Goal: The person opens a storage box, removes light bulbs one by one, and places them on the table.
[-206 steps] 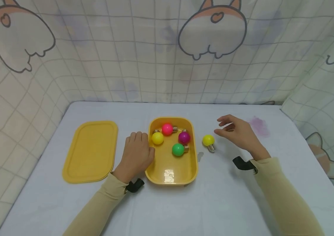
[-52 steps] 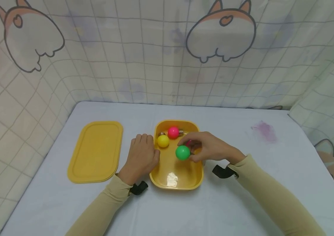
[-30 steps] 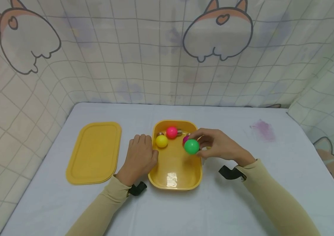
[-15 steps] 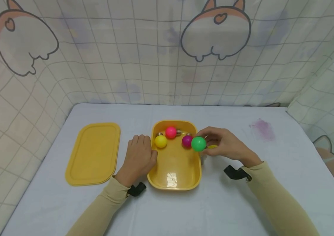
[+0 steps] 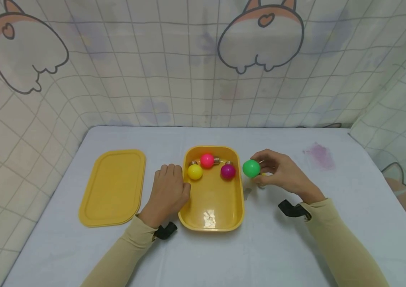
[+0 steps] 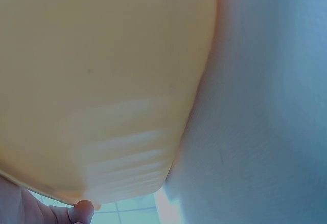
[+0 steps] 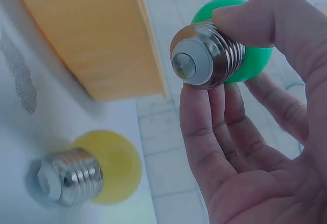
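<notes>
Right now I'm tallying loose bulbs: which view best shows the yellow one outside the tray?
The right wrist view: that yellow bulb lies unobstructed there, its globe and metal base both showing. In the head view the right hand hides most of it; the left wrist view misses it.

Beige sleeves, black wristbands, bare hands

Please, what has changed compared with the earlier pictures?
The right grip took the green bulb and carried it rightward out of the yellow tray. The left grip stayed at the tray's left side; the pink bulb, purple bulb and yellow bulb inside stayed, as did the yellow lid.
</notes>
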`<state>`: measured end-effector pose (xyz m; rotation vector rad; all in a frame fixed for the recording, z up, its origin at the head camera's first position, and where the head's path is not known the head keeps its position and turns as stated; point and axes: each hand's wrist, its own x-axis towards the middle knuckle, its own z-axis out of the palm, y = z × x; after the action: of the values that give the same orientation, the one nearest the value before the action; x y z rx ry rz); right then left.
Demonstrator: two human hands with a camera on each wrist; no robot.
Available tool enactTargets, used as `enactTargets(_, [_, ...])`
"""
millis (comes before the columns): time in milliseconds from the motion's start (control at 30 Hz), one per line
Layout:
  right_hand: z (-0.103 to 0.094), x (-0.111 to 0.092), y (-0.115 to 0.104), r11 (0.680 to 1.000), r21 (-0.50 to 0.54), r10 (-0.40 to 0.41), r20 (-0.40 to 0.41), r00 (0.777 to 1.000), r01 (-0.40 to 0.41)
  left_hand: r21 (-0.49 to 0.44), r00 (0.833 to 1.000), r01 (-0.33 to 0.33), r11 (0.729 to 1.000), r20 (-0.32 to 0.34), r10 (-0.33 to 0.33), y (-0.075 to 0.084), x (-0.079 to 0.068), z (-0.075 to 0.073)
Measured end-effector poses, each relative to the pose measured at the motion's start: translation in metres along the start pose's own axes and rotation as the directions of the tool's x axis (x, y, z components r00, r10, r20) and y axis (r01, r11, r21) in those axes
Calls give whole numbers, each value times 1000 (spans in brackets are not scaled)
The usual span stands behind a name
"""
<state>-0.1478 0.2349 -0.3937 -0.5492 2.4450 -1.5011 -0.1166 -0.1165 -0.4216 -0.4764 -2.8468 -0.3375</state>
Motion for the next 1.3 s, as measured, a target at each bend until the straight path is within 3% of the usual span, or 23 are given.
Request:
enactTargets(367, [-10, -5, 11, 997, -17, 78, -61, 995, -79, -21, 1000, 8, 1000, 17, -7, 0, -2, 0])
enactTargets(700, [-16, -8, 27, 995, -58, 78, -130, 988, -87, -13, 1000, -10, 1000, 3, 10, 0, -2, -1])
enactTargets(1300, [-19, -14, 40, 968, -66, 222, -225, 949, -242, -15, 1000, -3, 1000, 22, 3, -1, 0, -2])
